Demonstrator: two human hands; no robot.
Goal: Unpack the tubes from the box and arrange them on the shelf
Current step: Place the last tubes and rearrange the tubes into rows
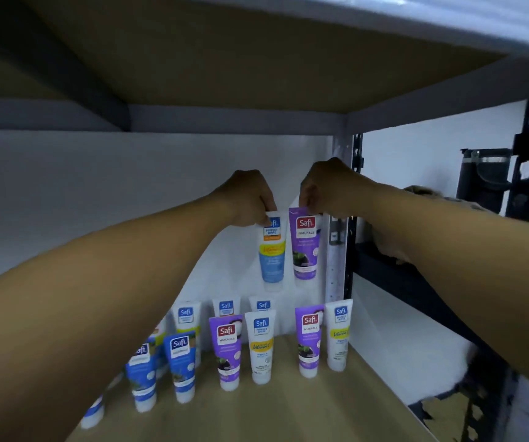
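Two bare forearms fill the near view, reaching over the tan wooden shelf board. The left hand pinches the crimped top of a blue-and-white plastic tube; the right hand pinches the top of a purple plastic tube, both hanging cap-down above the far right of the shelf. Below stand about a dozen tubes in rough rows, caps down, blue ones left, purple and white right. The box is out of view, so I cannot tell how many remain; placing seems well advanced.
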